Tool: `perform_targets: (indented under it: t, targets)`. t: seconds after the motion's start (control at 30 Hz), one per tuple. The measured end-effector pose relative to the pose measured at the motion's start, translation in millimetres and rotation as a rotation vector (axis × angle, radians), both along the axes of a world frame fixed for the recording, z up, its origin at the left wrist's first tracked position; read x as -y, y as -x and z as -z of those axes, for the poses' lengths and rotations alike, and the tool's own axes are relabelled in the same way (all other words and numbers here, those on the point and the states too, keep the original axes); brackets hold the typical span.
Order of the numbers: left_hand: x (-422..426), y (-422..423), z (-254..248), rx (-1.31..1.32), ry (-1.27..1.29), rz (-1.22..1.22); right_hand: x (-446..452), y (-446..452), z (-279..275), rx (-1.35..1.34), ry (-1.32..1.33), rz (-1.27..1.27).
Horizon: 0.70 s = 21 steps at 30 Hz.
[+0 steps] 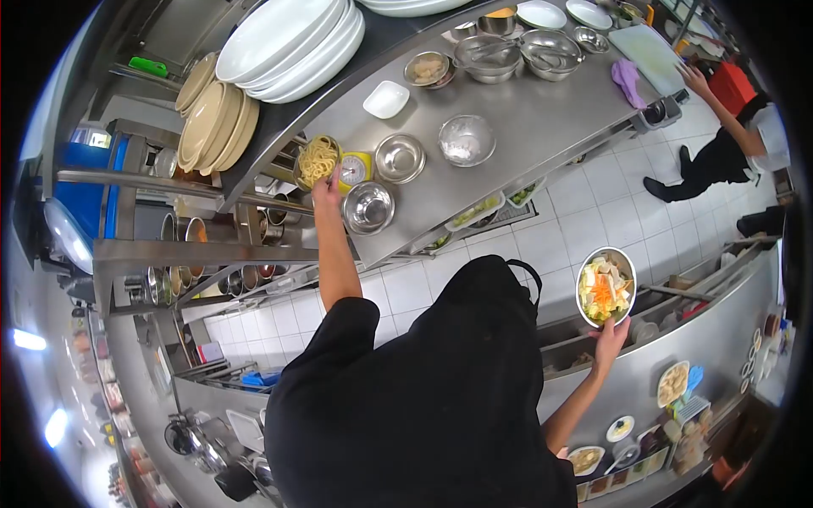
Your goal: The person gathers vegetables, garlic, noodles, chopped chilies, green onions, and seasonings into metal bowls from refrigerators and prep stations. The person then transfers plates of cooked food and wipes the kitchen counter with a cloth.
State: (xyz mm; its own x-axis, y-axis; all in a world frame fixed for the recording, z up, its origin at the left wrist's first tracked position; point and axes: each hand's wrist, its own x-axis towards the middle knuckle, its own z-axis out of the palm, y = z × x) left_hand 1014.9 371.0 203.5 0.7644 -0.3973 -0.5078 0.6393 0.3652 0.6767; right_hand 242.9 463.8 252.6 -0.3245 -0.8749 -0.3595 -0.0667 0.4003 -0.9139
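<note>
My left hand [327, 191] is closed on the near rim of a metal bowl of noodles [318, 159]. This bowl is beside a yellow kitchen scale [356, 172]; whether it rests on the scale I cannot tell. Close by on the steel counter stand two metal bowls [368, 208], both with nothing visible inside. Out to the right, my right hand [608, 340] grips the lower edge of a bowl of cut vegetables [605, 288], with orange shreds on top of pale and green pieces. That bowl is held up above the floor and the edge of the other counter.
On the steel counter [423, 199] are a white square dish [386, 100], a bowl with white contents [467, 140] and several metal bowls at the back. White plates [292, 46] and beige dishes [218, 127] sit stacked on the shelf. A co-worker [745, 127] stands at far right.
</note>
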Motion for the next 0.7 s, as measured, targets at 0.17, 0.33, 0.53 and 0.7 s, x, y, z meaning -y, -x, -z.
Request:
perform_targets:
  t: [0.17, 0.33, 0.53, 0.7]
  targets:
    - [-4.4, -44.3, 54.9, 0.363, -0.382, 0.214, 70.2, 35.3, 12.7, -0.021, -0.038, -0.035]
    - [-4.5, 20.7, 6.1, 1.331, -0.960, 0.572, 137.7, 42.0, 28.6, 0.028, -0.052, -0.083]
    - [-25.3, -25.1, 59.8, 0.579, -0.312, 0.175, 233.9, 31.7, 39.4, 0.067, -0.090, -0.180]
    - [-52.7, -53.5, 97.3, 0.604, -0.356, 0.250, 321.6, 11.3, 45.8, 0.128, -0.089, -0.261]
